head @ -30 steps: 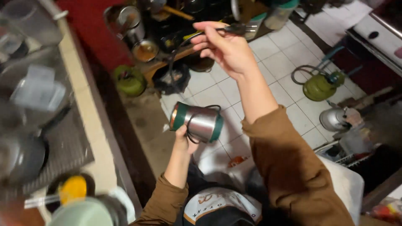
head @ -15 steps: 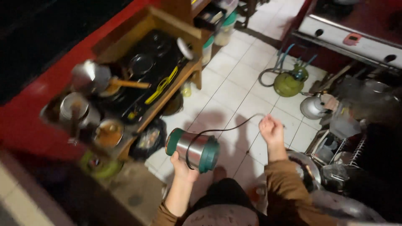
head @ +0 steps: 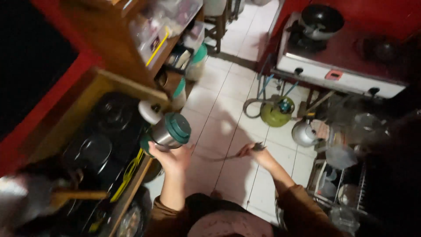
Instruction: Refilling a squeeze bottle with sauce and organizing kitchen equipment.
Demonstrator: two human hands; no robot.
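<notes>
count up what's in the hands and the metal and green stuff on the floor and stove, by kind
Steel canister with green ends, in the left hand: 1
Thin utensil, in the right hand: 1
Green gas cylinder on the floor: 1
Metal kettle: 1
Dark pot on the stove: 1
Total: 5

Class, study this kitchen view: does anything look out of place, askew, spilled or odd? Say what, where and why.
Nothing is spilled. The steel container with green ends lies tilted sideways in the left hand, its cord trailing loose to the right hand. A kettle stands on the tiled floor beside the green gas cylinder.
</notes>
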